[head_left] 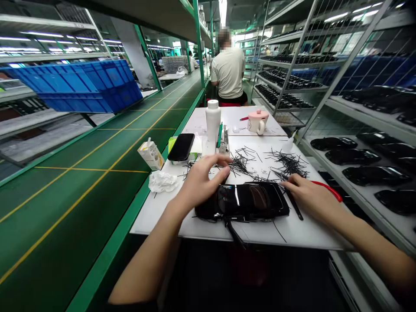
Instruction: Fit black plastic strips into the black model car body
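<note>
Across white tabletop, black car lying side-to-side, left fingers parted, right fingers gripping red-handled tool

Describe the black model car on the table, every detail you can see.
The black model car has a glossy, plastic-looking body with bright reflections, windows and a brownish patch showing through the glass. It lies lengthwise across the white table, close to the near edge, apparently roof up. A black strip juts out from its near side. The left hand overlaps its left end; contact is unclear.

L hand arched, R hand palm-down.
</note>
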Demonstrator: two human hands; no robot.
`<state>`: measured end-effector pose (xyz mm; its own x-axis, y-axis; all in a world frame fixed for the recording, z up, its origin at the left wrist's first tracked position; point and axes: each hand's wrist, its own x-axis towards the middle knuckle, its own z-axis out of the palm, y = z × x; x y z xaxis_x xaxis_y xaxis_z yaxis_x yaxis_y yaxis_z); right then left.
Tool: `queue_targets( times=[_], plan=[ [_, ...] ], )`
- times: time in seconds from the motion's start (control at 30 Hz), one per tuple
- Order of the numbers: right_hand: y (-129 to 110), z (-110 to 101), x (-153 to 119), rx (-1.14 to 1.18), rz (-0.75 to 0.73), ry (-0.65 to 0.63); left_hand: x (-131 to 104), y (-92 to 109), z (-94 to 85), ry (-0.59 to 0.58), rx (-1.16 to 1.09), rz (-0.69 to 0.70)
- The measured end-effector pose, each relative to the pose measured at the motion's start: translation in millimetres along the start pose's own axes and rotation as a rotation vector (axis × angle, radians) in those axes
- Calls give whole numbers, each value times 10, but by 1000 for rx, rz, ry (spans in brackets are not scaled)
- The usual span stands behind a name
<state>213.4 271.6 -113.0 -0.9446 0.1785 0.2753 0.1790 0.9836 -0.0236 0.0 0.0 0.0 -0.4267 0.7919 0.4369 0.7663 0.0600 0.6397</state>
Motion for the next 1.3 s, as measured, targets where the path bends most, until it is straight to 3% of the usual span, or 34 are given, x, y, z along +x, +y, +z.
queue_targets(
  times=[0.1,0.2,0.33,0.43,0.53,0.63,0.83,0.97,1.1,1.3],
  plan=[
    [77,-22,34,-48,-135,-10,62,-96,-129,-213,-13,21],
    [162,-77,-30,-69,-216,38,-233,-260,-195,-379,-17,0],
    [243,-287,-90,-43,-238,184,-629,-511,-174,-509,22,-119],
    [151,-509,-72,-1,-173,365,-707,-604,-92,-506,87,-125],
    [-124,-695,-113,91,-68,536,-706,-615,9,-447,129,-131],
    [-510,-763,-249,319,116,645,-753,-584,100,-315,173,-109],
    [-1081,-508,-443,843,369,838,-946,-374,155,5,286,-127],
    [-1195,-340,-405,1083,416,741,-928,-10,181,203,343,-134],
    [-1184,-340,-338,1193,330,723,-771,332,301,340,364,25],
    [-997,-427,-172,1114,199,691,-611,397,506,498,237,107]
  ],
)
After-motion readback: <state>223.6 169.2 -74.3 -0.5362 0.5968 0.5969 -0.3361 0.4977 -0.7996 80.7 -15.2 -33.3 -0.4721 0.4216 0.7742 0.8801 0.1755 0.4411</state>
